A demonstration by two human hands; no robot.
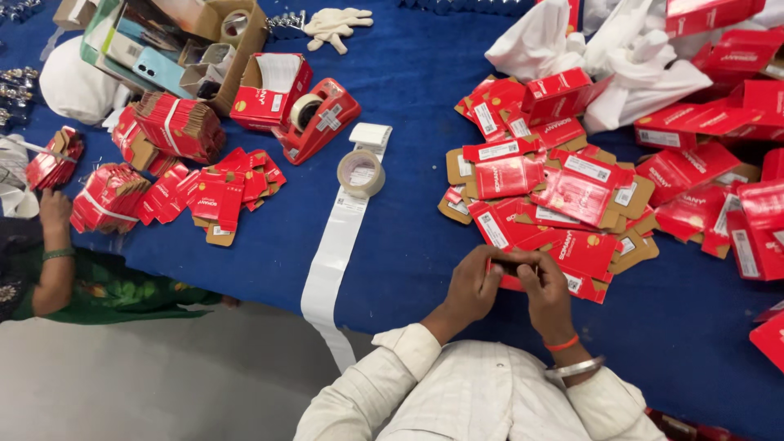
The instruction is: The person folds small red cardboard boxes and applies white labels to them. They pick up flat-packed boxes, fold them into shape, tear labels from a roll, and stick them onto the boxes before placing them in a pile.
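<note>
Both hands, left [474, 286] and right [545, 287], pinch one flat red carton [513, 263] at the table's [408, 237] six o'clock edge, not yet folded, with many flat cartons [563, 192] waiting at twelve o'clock.

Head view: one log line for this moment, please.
left hand + right hand: holding flat red carton | red carton pile ahead | blue table
</note>
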